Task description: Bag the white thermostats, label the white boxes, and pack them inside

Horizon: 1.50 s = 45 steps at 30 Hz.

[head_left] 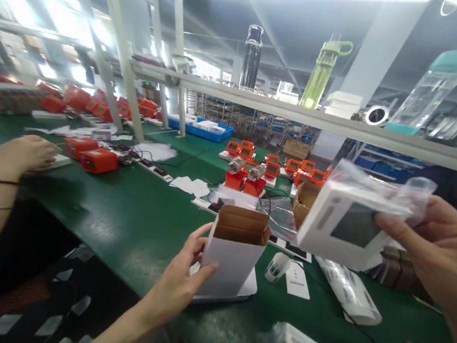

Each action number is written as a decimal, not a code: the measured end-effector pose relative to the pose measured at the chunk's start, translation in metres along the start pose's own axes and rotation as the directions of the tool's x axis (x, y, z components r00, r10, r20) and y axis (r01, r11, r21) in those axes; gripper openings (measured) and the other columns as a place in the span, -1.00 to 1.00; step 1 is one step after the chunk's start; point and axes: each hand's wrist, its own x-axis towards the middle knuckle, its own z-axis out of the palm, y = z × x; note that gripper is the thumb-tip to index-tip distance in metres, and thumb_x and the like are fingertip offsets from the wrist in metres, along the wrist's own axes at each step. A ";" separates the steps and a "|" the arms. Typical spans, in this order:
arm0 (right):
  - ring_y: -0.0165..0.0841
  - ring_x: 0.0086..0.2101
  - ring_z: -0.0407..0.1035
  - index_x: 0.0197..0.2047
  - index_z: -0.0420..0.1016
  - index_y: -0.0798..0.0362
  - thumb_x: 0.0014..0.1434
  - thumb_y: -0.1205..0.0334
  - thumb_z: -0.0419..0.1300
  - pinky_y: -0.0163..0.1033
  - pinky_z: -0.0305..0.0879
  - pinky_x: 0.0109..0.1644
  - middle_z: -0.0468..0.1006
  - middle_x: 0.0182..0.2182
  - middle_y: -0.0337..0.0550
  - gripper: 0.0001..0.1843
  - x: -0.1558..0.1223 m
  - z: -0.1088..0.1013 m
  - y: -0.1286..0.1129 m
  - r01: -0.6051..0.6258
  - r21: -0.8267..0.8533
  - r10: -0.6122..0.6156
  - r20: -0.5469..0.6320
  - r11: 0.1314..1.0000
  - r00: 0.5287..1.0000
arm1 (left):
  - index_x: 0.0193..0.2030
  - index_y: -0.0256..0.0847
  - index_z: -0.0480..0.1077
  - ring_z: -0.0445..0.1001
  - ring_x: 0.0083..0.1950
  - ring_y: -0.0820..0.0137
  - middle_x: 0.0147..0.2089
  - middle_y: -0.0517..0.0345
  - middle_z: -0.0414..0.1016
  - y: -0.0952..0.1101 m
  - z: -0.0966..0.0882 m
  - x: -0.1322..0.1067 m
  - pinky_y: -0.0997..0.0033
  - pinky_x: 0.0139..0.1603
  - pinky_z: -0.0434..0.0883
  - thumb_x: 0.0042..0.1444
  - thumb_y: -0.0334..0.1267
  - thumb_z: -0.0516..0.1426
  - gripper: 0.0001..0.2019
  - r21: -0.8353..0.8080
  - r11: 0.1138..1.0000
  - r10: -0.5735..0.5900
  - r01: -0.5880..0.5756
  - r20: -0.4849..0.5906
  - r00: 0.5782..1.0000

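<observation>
My left hand (179, 283) grips the left side of a small white carton (233, 255) with its brown flaps open on top; the carton stands upright on a flat white scale (241, 294). My right hand (443, 251) pinches a white square device (346, 226) with a grey screen, wrapped in a clear plastic bag. The device hangs tilted in the air, up and to the right of the carton's open mouth.
A co-worker's arm and hand (15, 159) rest at the left on the green table (126, 221). Orange devices (98, 160), paper slips, another open carton (304, 200) and bagged white units (348, 291) lie around. Bottles stand on an overhead rail (298, 113).
</observation>
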 end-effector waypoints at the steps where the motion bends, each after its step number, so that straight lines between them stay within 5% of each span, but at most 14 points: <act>1: -0.29 -0.35 0.50 -0.12 0.52 -0.13 0.03 0.07 0.34 -0.23 0.46 -0.32 0.61 -0.23 -0.16 -0.70 0.000 0.007 -0.012 0.003 0.141 0.006 -0.065 0.990 0.998 | 0.32 -0.02 -0.11 0.46 0.05 0.27 0.11 0.01 0.39 0.001 0.002 0.000 0.15 0.12 0.40 0.20 -0.23 0.08 -0.39 -0.017 1.000 -0.012 0.013 0.032 0.999; 5: -0.34 -0.20 0.50 -0.09 0.49 -0.09 0.07 0.21 0.34 -0.27 0.46 -0.13 0.58 -0.11 -0.24 -0.70 -0.007 0.050 -0.043 0.090 0.449 -0.105 0.007 0.889 0.994 | 0.31 0.01 -0.10 0.47 0.02 0.28 0.13 0.03 0.37 0.007 0.010 -0.003 0.16 0.12 0.38 0.20 -0.22 0.08 -0.41 -0.062 0.997 -0.036 0.043 0.115 0.993; 9: -0.38 -0.23 0.49 -0.09 0.44 -0.07 0.13 0.28 0.28 -0.27 0.43 -0.12 0.58 -0.21 -0.28 -0.74 -0.016 0.082 -0.047 0.125 0.378 -0.211 0.194 0.917 0.958 | 0.31 0.00 -0.11 0.47 0.00 0.26 0.11 0.00 0.38 0.011 0.012 -0.007 0.15 0.08 0.39 0.20 -0.21 0.07 -0.41 -0.096 0.993 -0.047 0.062 0.151 0.987; 13: -0.37 -0.26 0.48 -0.09 0.41 -0.03 0.16 0.26 0.25 -0.26 0.42 -0.16 0.57 -0.23 -0.26 -0.77 -0.024 0.101 -0.047 0.109 0.389 -0.200 0.201 0.915 0.959 | 0.29 0.02 -0.07 0.46 0.00 0.25 0.09 0.01 0.38 0.012 0.012 -0.010 0.15 0.06 0.40 0.19 -0.22 0.08 -0.42 -0.111 0.992 -0.044 0.065 0.184 0.982; 25: -0.42 -0.35 0.46 -0.17 0.40 0.01 0.07 0.20 0.30 -0.33 0.37 -0.25 0.56 -0.36 -0.27 -0.75 -0.040 0.128 -0.025 0.000 0.536 0.029 -0.045 0.844 0.999 | 0.30 -0.05 -0.02 0.40 0.09 0.22 0.19 0.00 0.32 0.002 0.010 -0.003 0.14 0.13 0.32 0.14 -0.29 0.13 -0.38 -0.233 0.965 -0.061 0.121 0.246 0.967; 30: -0.45 -0.35 0.44 -0.19 0.41 0.00 0.05 0.20 0.33 -0.36 0.35 -0.23 0.55 -0.37 -0.30 -0.74 -0.039 0.133 -0.011 -0.014 0.609 0.053 -0.047 0.793 0.997 | 0.28 -0.04 0.01 0.40 0.10 0.21 0.17 0.03 0.36 0.004 0.009 0.001 0.15 0.12 0.31 0.13 -0.30 0.15 -0.39 -0.248 0.959 -0.072 0.136 0.251 0.965; 34: -0.41 -0.29 0.44 -0.19 0.41 -0.02 0.10 0.22 0.29 -0.28 0.37 -0.16 0.53 -0.30 -0.26 -0.80 -0.048 0.135 0.004 -0.009 0.548 -0.052 0.096 0.837 0.994 | 0.28 -0.07 0.00 0.43 0.07 0.21 0.14 0.01 0.38 -0.002 0.006 0.005 0.15 0.12 0.32 0.12 -0.28 0.18 -0.37 -0.276 0.951 -0.082 0.139 0.208 0.975; 37: -0.29 -0.09 0.37 -0.25 0.46 -0.03 0.14 0.23 0.25 -0.09 0.30 0.02 0.47 -0.10 -0.14 -0.92 -0.058 0.132 0.016 0.155 0.291 -0.216 0.190 0.944 0.958 | 0.27 -0.07 0.01 0.43 0.07 0.20 0.14 0.00 0.38 -0.008 0.003 0.007 0.18 0.10 0.33 0.12 -0.25 0.19 -0.38 -0.290 0.949 -0.074 0.123 0.177 0.981; 40: -0.11 0.20 0.07 -0.33 0.53 -0.01 0.14 0.18 0.25 0.09 0.05 0.24 0.22 0.21 -0.09 -0.92 -0.066 0.127 0.022 0.394 0.015 -0.372 0.366 0.919 0.853 | 0.28 -0.04 -0.01 0.42 0.08 0.20 0.14 0.01 0.37 -0.012 0.003 0.009 0.19 0.11 0.34 0.13 -0.23 0.20 -0.37 -0.277 0.955 -0.057 0.104 0.171 0.984; 42: -0.05 0.29 -0.16 -0.33 0.55 0.00 0.15 0.12 0.24 0.13 -0.07 0.30 0.00 0.33 -0.12 -0.85 -0.068 0.124 0.023 0.472 -0.059 -0.391 0.479 0.879 0.786 | 0.30 0.00 -0.04 0.41 0.10 0.21 0.15 0.03 0.37 -0.014 0.003 0.009 0.19 0.15 0.33 0.15 -0.22 0.18 -0.35 -0.226 0.970 -0.046 0.086 0.174 0.984; 45: -0.06 0.32 -0.27 -0.35 0.53 0.05 0.24 0.15 0.12 0.12 -0.12 0.33 -0.08 0.35 -0.10 -0.77 -0.067 0.121 0.021 0.483 -0.093 -0.360 0.549 0.870 0.754 | 0.35 0.09 -0.12 0.41 0.10 0.22 0.20 0.06 0.31 -0.021 0.001 0.007 0.14 0.18 0.33 0.18 -0.16 0.13 -0.33 -0.092 0.995 -0.036 0.049 0.136 0.990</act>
